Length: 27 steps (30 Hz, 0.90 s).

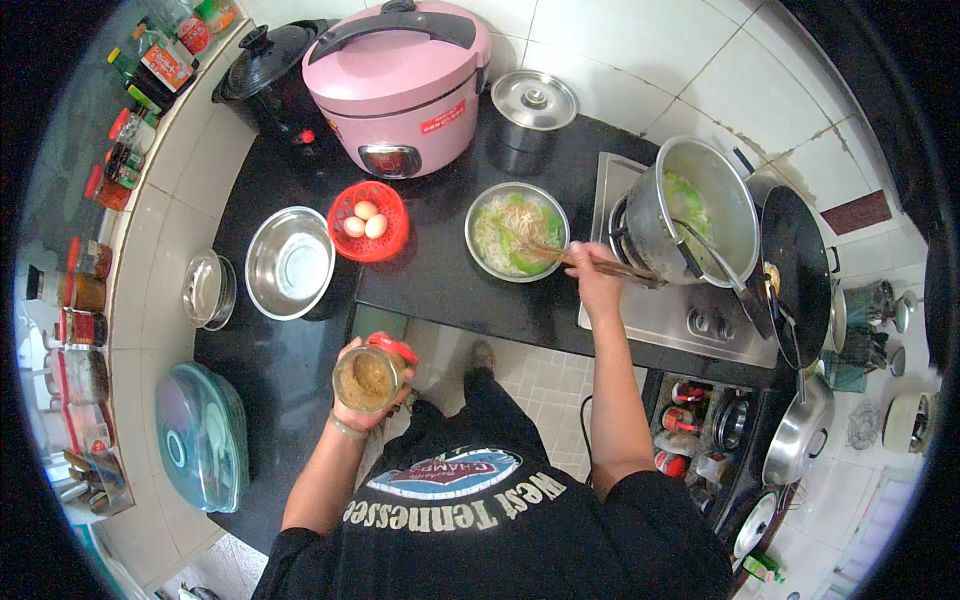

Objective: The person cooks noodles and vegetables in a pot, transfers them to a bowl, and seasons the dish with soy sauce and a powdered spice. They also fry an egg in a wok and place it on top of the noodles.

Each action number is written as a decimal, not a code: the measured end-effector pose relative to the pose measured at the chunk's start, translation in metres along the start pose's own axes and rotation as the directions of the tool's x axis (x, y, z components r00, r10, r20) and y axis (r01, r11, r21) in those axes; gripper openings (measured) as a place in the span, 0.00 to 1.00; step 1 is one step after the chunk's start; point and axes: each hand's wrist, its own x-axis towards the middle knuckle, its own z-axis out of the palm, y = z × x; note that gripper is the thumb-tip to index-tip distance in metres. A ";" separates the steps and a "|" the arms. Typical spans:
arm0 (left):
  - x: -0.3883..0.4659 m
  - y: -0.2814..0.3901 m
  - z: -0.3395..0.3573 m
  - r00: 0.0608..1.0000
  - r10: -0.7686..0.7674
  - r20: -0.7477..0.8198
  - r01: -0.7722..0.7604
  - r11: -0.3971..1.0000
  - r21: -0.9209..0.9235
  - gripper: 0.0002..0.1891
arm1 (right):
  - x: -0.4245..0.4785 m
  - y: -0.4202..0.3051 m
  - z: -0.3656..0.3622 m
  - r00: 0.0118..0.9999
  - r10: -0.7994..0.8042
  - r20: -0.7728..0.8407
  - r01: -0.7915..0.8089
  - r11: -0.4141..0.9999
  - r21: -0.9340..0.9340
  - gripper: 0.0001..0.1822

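Observation:
My left hand (373,382) holds an uncapped glass jar (367,377) of brown paste in front of my body, with a red lid (393,348) held against its side. My right hand (596,274) grips a pair of wooden chopsticks (555,253), whose tips are in a metal bowl (517,279) on the black counter. Pale noodles (499,225) and green vegetable pieces fill that bowl. To its right, a deep metal pot (652,214) with a ladle (709,247) in it stands on the gas stove and holds greens in liquid.
A red basket (390,240) with three eggs (365,225) stands beside a metal basin (259,262). Behind are a pink pressure cooker (397,105) and a lidded metal pot (534,112). A black wok (806,255) is at the right, a teal lidded container (202,442) at the left.

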 end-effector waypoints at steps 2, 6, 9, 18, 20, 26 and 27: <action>0.001 0.002 -0.002 1.000 -0.014 0.012 0.014 1.000 0.021 0.19 | -0.004 0.009 -0.008 1.000 0.018 -0.006 -0.018 1.000 0.004 0.13; 0.000 0.001 -0.002 0.998 -0.041 0.037 0.041 0.999 0.005 0.19 | -0.023 -0.016 -0.009 0.999 0.023 -0.039 -0.019 0.993 0.120 0.13; 0.002 0.001 -0.003 0.999 -0.037 0.005 0.037 0.998 0.043 0.19 | -0.022 0.002 0.006 0.982 0.066 0.175 -0.070 0.997 0.014 0.10; 0.007 0.003 -0.003 0.996 -0.063 0.058 0.061 0.998 0.035 0.19 | -0.021 0.030 0.023 0.970 -0.174 0.170 0.203 0.964 -0.171 0.11; 0.003 0.004 -0.007 0.993 -0.059 0.098 0.053 0.997 0.054 0.19 | -0.023 0.011 0.018 0.989 -0.111 0.095 0.109 0.994 0.020 0.11; 0.007 0.006 -0.011 0.997 -0.063 -0.045 0.066 0.997 0.049 0.19 | -0.028 0.018 0.001 0.996 0.075 0.050 -0.083 0.980 0.182 0.11; 0.005 0.005 -0.011 0.998 -0.067 -0.022 0.068 0.997 0.032 0.19 | -0.033 0.002 -0.007 0.996 0.073 0.045 -0.080 0.975 0.206 0.11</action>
